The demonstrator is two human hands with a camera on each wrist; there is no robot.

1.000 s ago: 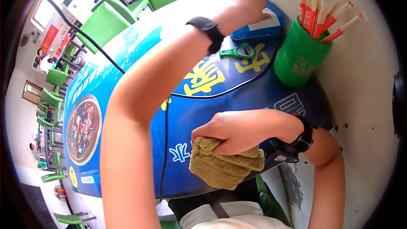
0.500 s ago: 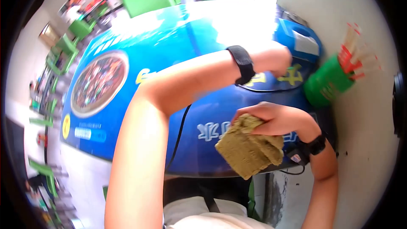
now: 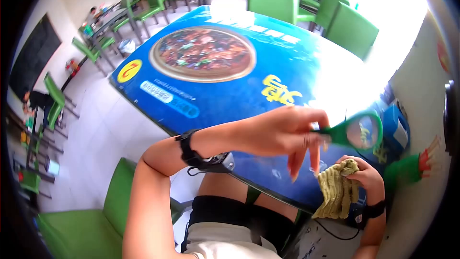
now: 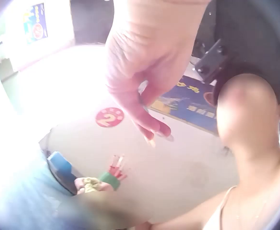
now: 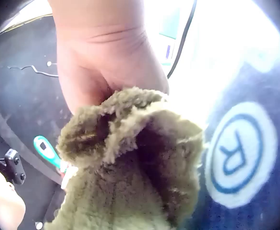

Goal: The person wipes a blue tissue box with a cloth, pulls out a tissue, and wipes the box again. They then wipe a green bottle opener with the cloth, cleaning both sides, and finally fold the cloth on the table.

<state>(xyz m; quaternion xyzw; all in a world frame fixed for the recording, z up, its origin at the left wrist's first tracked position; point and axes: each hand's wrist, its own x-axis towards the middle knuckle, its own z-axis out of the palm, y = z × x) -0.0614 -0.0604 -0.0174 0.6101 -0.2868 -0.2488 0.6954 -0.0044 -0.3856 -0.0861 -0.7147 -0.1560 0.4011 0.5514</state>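
Observation:
My left hand (image 3: 292, 132) is raised over the table's near side. Thumb and a finger pinch the handle of a green bottle opener (image 3: 338, 135), its round ring pointing right toward the wall; the other fingers hang down. To its right, my right hand (image 3: 370, 178) grips one end of a ribbed olive-yellow cloth (image 3: 335, 191), which droops at the table's near edge. The right wrist view shows the bunched plush cloth (image 5: 125, 177) filling the space below the palm, hiding the fingertips, with the opener (image 5: 46, 149) beyond it. In the left wrist view the opener is mostly hidden behind my hand (image 4: 144, 91).
By the wall at right stand a blue tissue box (image 3: 395, 127) and a green cup (image 3: 401, 173) of wrapped chopsticks. The blue printed table (image 3: 211, 98) stretches away to the left. Green chairs (image 3: 272, 1) stand beyond it, and one (image 3: 81, 230) is at near left.
My left hand has come back from beside the tissue box, now carrying the bottle opener that lay on the table. The head view has swung left. My right hand keeps its hold on the cloth.

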